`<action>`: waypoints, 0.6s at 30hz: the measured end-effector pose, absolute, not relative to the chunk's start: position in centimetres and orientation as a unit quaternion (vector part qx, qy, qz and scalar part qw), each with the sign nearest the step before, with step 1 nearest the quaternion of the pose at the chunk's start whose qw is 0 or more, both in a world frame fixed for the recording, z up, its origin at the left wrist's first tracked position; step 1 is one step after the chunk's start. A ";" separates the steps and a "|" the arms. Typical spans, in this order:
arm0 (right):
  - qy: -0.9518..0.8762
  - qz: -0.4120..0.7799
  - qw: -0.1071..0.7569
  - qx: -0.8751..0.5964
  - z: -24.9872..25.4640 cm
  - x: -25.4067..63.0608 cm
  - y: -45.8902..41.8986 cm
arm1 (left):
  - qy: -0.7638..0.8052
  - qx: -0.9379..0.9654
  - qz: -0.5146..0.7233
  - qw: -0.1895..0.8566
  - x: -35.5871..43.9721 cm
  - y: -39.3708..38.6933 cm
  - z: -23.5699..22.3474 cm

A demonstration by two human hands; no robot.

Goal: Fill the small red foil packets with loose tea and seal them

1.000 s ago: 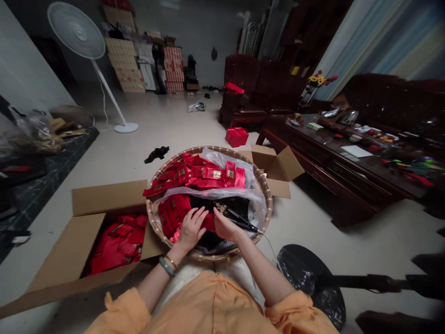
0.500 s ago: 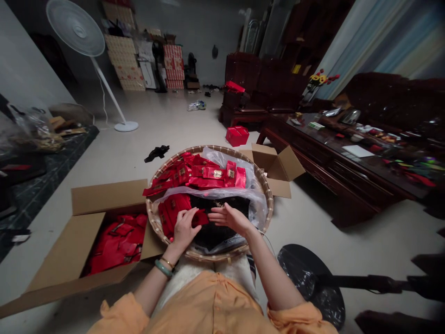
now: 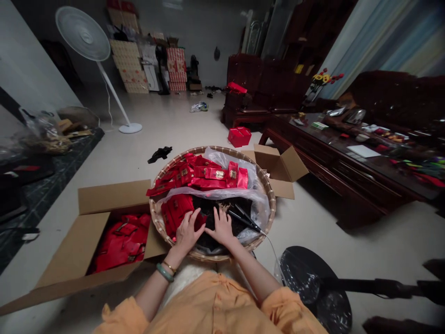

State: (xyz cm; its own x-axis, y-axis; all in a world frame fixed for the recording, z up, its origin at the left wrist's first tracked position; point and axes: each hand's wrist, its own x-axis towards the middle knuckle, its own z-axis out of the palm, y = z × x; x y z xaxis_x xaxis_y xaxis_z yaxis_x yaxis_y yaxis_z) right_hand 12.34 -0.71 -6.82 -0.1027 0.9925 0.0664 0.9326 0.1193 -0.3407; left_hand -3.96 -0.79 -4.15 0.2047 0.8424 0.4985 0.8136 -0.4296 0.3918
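1. Tiled floor [image 3: 208, 120]: a person sits at its near edge, with a pedestal fan [image 3: 82, 30] and stacked cartons [image 3: 128, 60] far off.
2. Open cardboard box [image 3: 114, 197]: it stands left of the tray, filled with loose red pouches [image 3: 120, 243].
3. Round woven bamboo tray [image 3: 273, 204]: it is lined with a clear plastic bag [image 3: 257, 204].
4. Far part of the tray: a heap of red foil packets [image 3: 208, 175] lies sorted together, apart from a red pile [image 3: 177, 213] and black packets [image 3: 215, 218] at the near side.
5. Left hand [image 3: 186, 234]: its fingers curve over a small red packet [image 3: 200, 221] at the pile's edge; a firm grip cannot be told.
6. Right hand [image 3: 222, 227]: it lies open, fingers spread on the black packets, just beside a corded black hand tool [image 3: 243, 219].
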 end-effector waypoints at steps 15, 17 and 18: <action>-0.767 0.106 0.119 -0.622 -6.2 12.5 -0.9 | 0.450 0.851 0.267 0.038 -8.8 0.8 -2.0; -0.767 0.113 0.118 -0.621 -6.2 12.5 -0.7 | 0.446 0.852 0.274 0.029 -9.3 1.1 -1.3; -0.764 0.116 0.120 -0.623 -6.3 12.5 -0.6 | 0.442 0.853 0.278 0.019 -9.5 1.2 -0.8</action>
